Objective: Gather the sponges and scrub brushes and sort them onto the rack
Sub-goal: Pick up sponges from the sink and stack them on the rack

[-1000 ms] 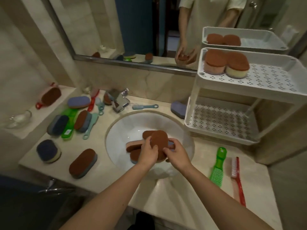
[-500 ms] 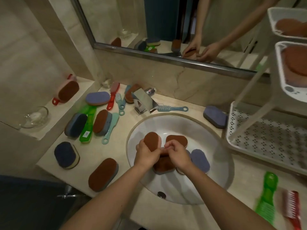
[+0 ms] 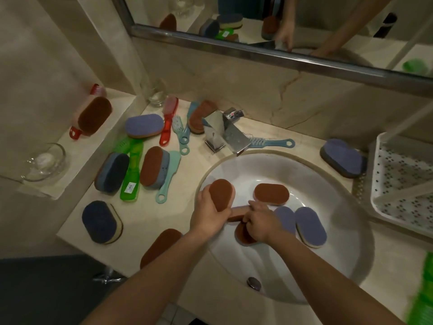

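Sponges in the sink, brushes on the counter left of it, rack right.

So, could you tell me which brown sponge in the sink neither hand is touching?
The brown sponge lying flat at the back of the sink; the left hand grips another, the right hand touches two.

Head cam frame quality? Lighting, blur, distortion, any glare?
Head view: dim, warm light; fisheye bows the mirror frame; glare on the chrome faucet; green brush at the right edge smeared; centre sharp, left hand gripping a brown sponge, right hand holding a second sponge.
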`<action>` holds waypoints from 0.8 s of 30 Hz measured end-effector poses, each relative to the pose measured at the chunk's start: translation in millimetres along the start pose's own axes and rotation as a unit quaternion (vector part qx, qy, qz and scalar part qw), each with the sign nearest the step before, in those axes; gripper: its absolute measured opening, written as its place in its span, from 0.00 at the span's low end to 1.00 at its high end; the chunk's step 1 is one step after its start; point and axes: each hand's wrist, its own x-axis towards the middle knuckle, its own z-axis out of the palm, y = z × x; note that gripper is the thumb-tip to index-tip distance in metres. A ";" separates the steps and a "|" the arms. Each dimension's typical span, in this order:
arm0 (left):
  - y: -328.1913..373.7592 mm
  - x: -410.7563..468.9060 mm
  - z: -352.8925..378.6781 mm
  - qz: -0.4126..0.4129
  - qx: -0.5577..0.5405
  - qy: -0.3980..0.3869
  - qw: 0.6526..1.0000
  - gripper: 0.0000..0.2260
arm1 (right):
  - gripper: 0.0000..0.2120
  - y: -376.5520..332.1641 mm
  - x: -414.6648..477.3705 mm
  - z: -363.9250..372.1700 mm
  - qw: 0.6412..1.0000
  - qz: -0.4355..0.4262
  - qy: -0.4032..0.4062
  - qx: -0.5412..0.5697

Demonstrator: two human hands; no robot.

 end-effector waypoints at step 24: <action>55.3 -57.2 27.3 0.005 -0.099 0.037 0.994 0.44 | 0.12 9.4 -92.7 -40.6 0.835 0.057 0.337 0.432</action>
